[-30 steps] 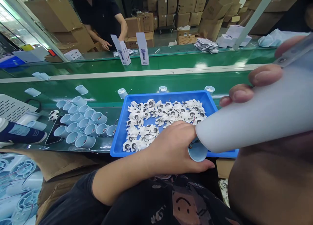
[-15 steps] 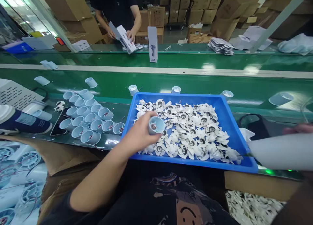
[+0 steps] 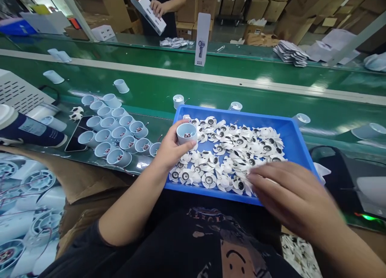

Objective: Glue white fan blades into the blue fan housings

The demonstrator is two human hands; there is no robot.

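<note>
My left hand point(image 3: 172, 147) is wrapped round a light-blue plastic cup-shaped housing point(image 3: 186, 138), held upright with its mouth facing me. Inside it small reddish and white parts show. This hand is above the left part of a blue tray point(image 3: 302, 151) filled with white fan blades point(image 3: 239, 142) with dark hubs. Over the tray's right front, my right hand point(image 3: 286, 185) reaches down with bent fingers, its tips at the blades. It is blurred, and whether a blade is between the fingers is unclear.
Left of the tray stand several similar housings point(image 3: 119, 157), beside a phone point(image 3: 76, 139) and a dark-blue cup point(image 3: 33, 127). More housings are on the green conveyor point(image 3: 150, 85). At right sits a black-and-white device point(image 3: 346, 181). Across, a person's hands point(image 3: 158, 7) hold a white box point(image 3: 150, 14).
My right hand has come from the far right edge to the fan blades. My left hand has moved slightly up and left over the tray, still holding the housing. The view has shifted and tilted.
</note>
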